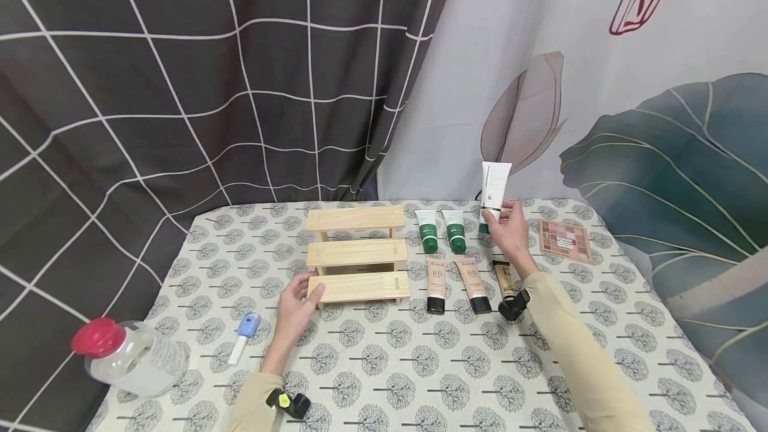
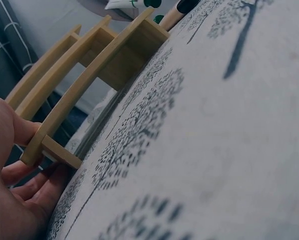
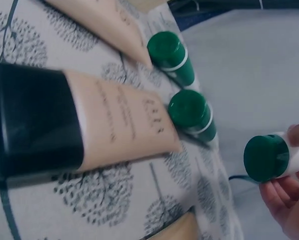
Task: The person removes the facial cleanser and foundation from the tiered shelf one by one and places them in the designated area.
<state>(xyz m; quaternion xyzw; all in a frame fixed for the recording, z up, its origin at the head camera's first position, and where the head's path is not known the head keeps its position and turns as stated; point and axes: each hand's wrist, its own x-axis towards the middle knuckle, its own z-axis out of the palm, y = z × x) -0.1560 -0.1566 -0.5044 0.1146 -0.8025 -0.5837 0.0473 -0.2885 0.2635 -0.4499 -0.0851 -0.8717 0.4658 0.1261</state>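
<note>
A three-step wooden display rack (image 1: 357, 253) stands on the table. My left hand (image 1: 295, 309) grips the left end of its lowest step, and in the left wrist view the thumb lies above the board (image 2: 64, 117) with fingers below. My right hand (image 1: 509, 229) holds a white tube (image 1: 495, 185) up, its green cap (image 3: 265, 158) pointing down. Two green-and-white tubes (image 1: 427, 232) (image 1: 455, 232) lie just right of the rack. Nearer me are two beige BB tubes (image 1: 437, 282) (image 1: 471, 280) with black caps. A gold tube (image 1: 504, 277) lies partly hidden by the right wrist camera.
A pink makeup palette (image 1: 565, 240) lies at the far right. On the left are a blue-and-white small device (image 1: 243, 337) and a clear bottle (image 1: 141, 362) with a red lid. A dark grid curtain (image 1: 180, 72) and a printed pale curtain (image 1: 444, 112) hang behind the patterned tablecloth (image 1: 396, 379).
</note>
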